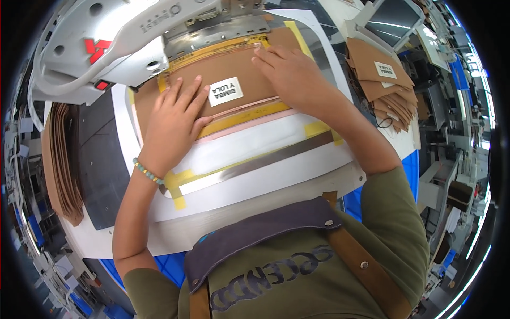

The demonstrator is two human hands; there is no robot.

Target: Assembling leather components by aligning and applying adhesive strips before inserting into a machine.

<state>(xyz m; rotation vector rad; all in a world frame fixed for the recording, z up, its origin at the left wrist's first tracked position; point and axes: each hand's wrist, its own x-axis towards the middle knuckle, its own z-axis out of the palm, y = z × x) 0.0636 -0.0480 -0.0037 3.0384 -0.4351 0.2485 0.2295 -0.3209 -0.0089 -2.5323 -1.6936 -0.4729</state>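
Brown leather panel [228, 80] with white label [226, 91] lies flat in the yellow-taped jig [249, 114] under the machine head [117, 37]. Left hand [172, 119] and right hand [289, 69] both press on it, fingers flat, slightly spread. More brown pieces [385, 85] stacked well apart at worktop [175, 236] right.

There is a single view, from a camera worn on the person's head, looking steeply down and slightly forward over the chest and apron [255, 234]. It sits close to the work: the white tabletop [223, 207] fills the middle, and the sewing machine head [106, 48] looms large just beyond it at the upper left. Both forearms come in from the lower edge, with the hands [175, 119] laid flat just short of the machine. The wide lens bends straight edges toward the rim, so the room beyond the tabletop curls round a dark circular border. No second view overlaps this one.
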